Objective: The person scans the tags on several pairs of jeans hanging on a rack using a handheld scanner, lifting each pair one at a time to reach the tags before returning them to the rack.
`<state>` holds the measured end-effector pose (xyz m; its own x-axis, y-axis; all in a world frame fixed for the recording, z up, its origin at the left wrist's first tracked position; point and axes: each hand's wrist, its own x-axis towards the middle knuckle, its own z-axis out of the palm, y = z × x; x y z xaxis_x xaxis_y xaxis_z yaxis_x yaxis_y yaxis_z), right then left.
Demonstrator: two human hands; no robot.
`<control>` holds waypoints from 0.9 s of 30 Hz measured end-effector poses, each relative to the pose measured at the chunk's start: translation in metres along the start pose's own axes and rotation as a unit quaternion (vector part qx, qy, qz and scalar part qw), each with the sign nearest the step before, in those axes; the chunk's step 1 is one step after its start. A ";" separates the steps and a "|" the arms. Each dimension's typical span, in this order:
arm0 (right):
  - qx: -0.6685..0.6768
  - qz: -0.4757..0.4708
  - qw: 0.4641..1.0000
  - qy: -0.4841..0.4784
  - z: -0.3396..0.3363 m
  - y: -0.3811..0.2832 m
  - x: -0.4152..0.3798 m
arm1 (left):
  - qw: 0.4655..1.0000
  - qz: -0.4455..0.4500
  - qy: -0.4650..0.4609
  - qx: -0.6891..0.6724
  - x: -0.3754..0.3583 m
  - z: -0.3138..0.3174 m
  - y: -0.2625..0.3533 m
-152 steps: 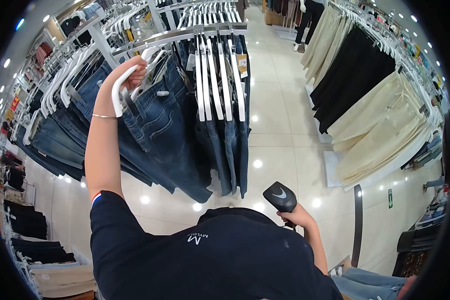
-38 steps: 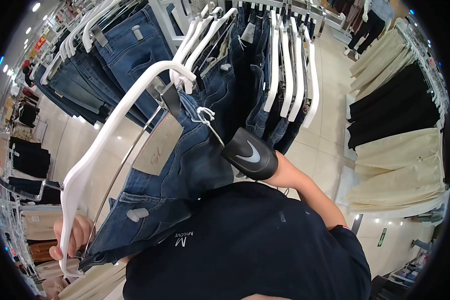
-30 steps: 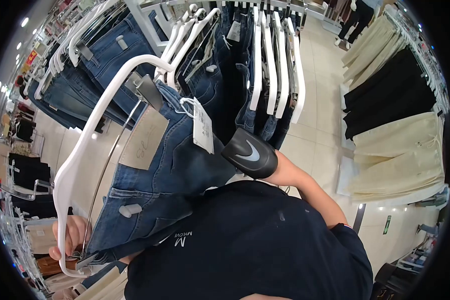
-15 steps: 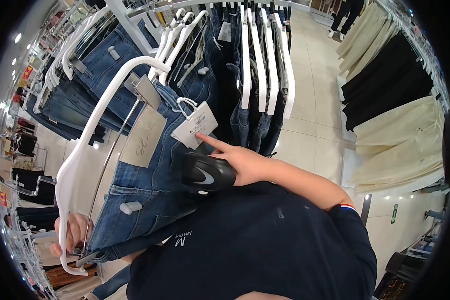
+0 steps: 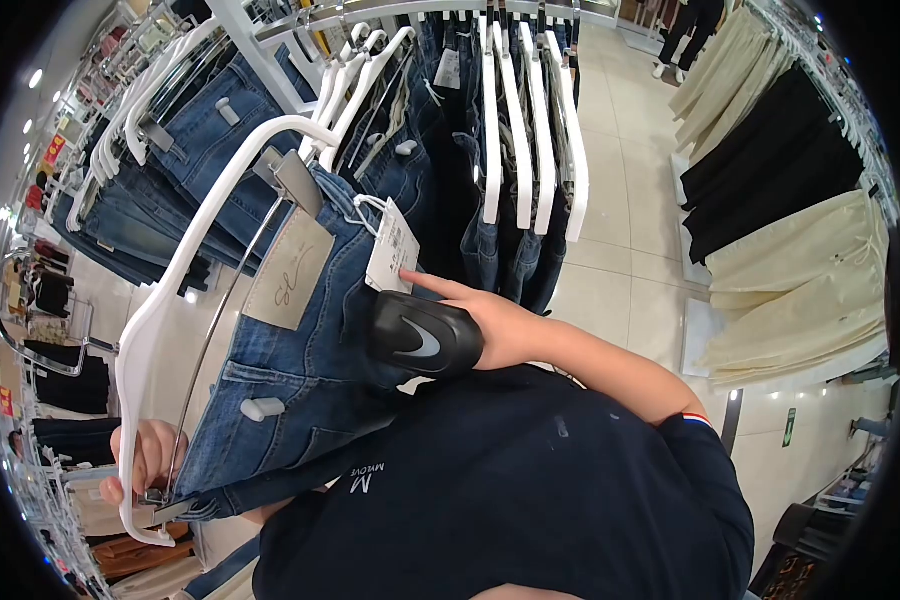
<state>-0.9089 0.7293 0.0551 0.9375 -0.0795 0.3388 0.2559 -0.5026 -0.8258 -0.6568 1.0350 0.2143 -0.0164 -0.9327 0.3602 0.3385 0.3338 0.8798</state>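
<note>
At the lower left, my left hand [image 5: 148,458] is wrapped round the lower end of a white hanger [image 5: 157,310]. Blue jeans [image 5: 270,375] hang from the hanger's metal clips, with a beige waist label [image 5: 288,268] and a pale security tag [image 5: 262,408]. My right hand [image 5: 495,325] grips a black handheld device [image 5: 427,335] over the jeans. Its index finger is stretched out and touches the lower edge of a white price tag [image 5: 395,245], which is tied to the waistband by a white cord. The fingers behind the device are partly hidden.
Ahead, more jeans hang on white hangers [image 5: 510,130] from a metal rack [image 5: 370,14]. Further jeans [image 5: 155,215] are at the left. Along the right side hang black trousers [image 5: 775,165] and cream trousers [image 5: 795,285]. A person in black [image 5: 692,35] stands in the far aisle.
The price tag has turned to a more upright angle under my right index finger. My right hand and the black device have shifted slightly right. My left hand keeps its hold.
</note>
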 end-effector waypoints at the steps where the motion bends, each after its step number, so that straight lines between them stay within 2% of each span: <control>1: 0.003 0.000 1.000 0.002 0.000 0.000 0.000 | 1.000 0.001 0.003 0.001 0.000 0.000 0.000; 4: 0.027 0.017 0.999 0.029 -0.004 -0.007 -0.005 | 1.000 0.001 0.004 0.005 0.002 0.001 -0.001; 7: 0.082 0.116 0.990 -0.008 -0.015 -0.008 -0.015 | 1.000 -0.003 -0.007 0.012 0.005 -0.001 0.000; 10: 0.032 0.159 0.987 0.016 -0.027 -0.007 -0.023 | 1.000 -0.005 -0.013 0.015 0.006 -0.001 0.000; 11: 0.060 0.176 0.982 0.020 -0.028 0.000 -0.025 | 1.000 -0.007 -0.021 0.016 0.006 -0.003 0.000; 14: 0.057 0.155 0.983 0.082 -0.034 -0.003 -0.028 | 1.000 -0.003 -0.017 0.012 0.007 -0.002 -0.002; 18: 0.129 0.312 0.941 0.036 -0.049 -0.019 -0.022 | 1.000 -0.002 -0.022 0.011 0.007 -0.003 -0.001; 19: 0.147 0.328 0.933 0.030 -0.050 -0.017 -0.023 | 1.000 -0.005 -0.019 0.012 0.007 -0.003 -0.001; 27: 0.176 0.335 0.926 0.021 -0.049 -0.009 -0.028 | 1.000 -0.021 -0.012 0.020 0.010 0.003 0.001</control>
<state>-0.9489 0.6933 0.0751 0.9059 -0.3079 -0.2906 -0.3109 -0.0178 -0.9503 -0.6592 1.0266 0.2196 -0.0513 -0.9425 0.3301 0.2988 0.3009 0.9056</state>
